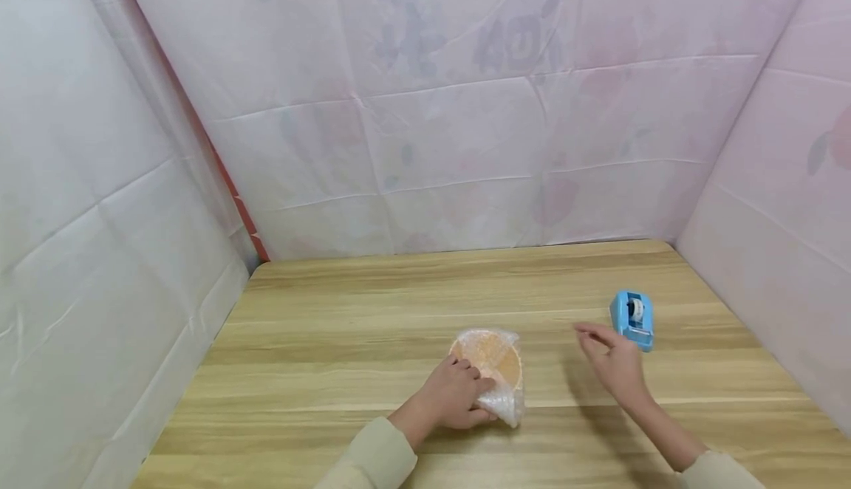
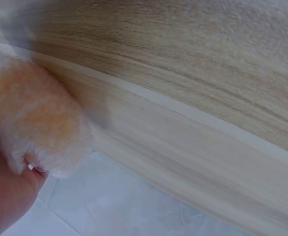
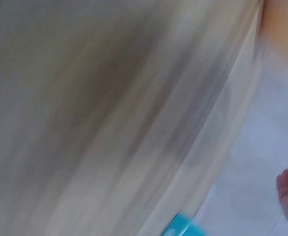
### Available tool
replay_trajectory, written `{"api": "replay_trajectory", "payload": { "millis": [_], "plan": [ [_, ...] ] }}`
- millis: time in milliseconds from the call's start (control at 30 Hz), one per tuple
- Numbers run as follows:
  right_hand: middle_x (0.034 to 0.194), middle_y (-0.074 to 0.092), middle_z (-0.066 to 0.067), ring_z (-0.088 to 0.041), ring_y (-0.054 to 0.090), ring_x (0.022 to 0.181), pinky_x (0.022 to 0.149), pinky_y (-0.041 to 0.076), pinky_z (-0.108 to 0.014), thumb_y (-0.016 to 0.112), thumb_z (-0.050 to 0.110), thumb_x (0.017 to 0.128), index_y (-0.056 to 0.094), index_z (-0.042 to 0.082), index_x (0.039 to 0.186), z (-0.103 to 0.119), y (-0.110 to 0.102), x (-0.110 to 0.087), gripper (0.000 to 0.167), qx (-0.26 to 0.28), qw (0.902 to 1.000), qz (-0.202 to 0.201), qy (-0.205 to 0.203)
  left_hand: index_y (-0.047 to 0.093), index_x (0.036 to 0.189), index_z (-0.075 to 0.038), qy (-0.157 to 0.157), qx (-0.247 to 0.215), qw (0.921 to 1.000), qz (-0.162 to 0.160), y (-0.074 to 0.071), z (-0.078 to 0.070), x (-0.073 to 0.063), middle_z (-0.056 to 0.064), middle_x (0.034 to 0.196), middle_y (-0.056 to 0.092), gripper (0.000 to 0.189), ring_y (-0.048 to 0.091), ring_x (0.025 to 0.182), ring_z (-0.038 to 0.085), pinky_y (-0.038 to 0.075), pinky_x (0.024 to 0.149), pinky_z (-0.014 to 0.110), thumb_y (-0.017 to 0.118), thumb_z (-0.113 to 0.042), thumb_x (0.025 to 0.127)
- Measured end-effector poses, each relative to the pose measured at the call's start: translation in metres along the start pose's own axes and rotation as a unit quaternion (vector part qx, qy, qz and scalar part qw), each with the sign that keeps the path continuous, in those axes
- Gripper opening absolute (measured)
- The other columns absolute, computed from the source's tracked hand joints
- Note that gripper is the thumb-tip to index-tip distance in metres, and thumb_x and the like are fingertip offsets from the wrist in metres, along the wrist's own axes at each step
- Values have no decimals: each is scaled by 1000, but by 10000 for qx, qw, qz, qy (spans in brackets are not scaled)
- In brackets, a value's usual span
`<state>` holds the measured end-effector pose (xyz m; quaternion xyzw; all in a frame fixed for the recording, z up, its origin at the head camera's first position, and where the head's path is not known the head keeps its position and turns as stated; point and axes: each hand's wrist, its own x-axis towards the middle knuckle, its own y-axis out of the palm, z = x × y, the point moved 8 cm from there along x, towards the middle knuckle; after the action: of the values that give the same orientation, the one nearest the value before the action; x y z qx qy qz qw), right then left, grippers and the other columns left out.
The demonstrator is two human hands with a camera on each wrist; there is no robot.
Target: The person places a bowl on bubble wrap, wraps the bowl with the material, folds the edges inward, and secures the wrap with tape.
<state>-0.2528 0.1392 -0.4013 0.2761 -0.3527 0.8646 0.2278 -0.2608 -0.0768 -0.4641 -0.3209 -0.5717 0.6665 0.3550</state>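
Note:
A round, orange-tan object in clear bubble wrap (image 1: 490, 354) sits on the wooden table. My left hand (image 1: 447, 394) grips its near left side, fingers over the top and thumb at the loose wrap along the near edge. The left wrist view shows the wrapped bundle (image 2: 41, 110) in that hand too. To the right, my right hand (image 1: 620, 369) is raised over the table, thumb and forefinger tips close together and pointing left. I cannot tell whether a bit of tape is between them. Just behind it stands a blue tape dispenser (image 1: 620, 313) with a white-cored roll.
The wood-grain table (image 1: 346, 312) reaches back to a pale, creased sheet (image 1: 452, 134) hung as a wall. Similar sheets close in the left side (image 1: 100, 252) and the right side (image 1: 784, 252).

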Motion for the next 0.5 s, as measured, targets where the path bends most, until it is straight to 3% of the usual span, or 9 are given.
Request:
{"api": "replay_trajectory", "payload": {
  "millis": [67,133,200,267,367,500],
  "plan": [
    [73,68,16,31,43,71,58,39,2,64,-6,76,70,-6,86,-23,-15,2,12,-87,9967,-122,801,57,121,-31,5,20,10000,-14,-1,-1,-1,-12,102,63,47,53,95,8,38,82,23,44,-61,87],
    [73,65,21,29,41,63,53,40,-1,62,1,81,70,-6,90,-45,-29,1,13,-344,9865,-125,1594,57,121,-32,1,22,10000,-11,-2,-1,-1,-12,102,63,46,53,96,8,37,81,23,44,-61,87],
    [70,67,8,27,39,59,50,40,-3,60,8,85,68,-7,94,-65,-40,-1,19,-655,9727,8,2225,57,120,-32,-2,33,10000,-10,-3,-2,-1,-13,103,63,46,53,96,8,37,81,23,44,-61,87],
    [71,66,5,24,37,58,49,39,-6,58,13,88,67,-8,98,-82,-48,-5,24,-838,9593,170,2693,57,120,-33,0,63,10000,-23,-3,-3,-2,-13,103,63,45,53,96,8,37,80,23,43,-61,87],
    [67,58,13,16,38,58,49,40,-10,54,17,90,63,-8,103,-101,-57,-12,30,-988,9422,439,3173,57,119,-33,8,106,9999,-62,-4,-4,-2,-13,102,63,45,53,96,7,37,79,22,44,-61,87],
    [66,51,15,7,43,56,49,43,-16,52,20,90,59,-10,106,-117,-61,-20,35,-814,9230,746,3685,57,119,-33,17,151,9998,-95,-5,-5,-3,-14,102,64,45,54,96,7,37,79,22,44,-61,87]
  ]
}}
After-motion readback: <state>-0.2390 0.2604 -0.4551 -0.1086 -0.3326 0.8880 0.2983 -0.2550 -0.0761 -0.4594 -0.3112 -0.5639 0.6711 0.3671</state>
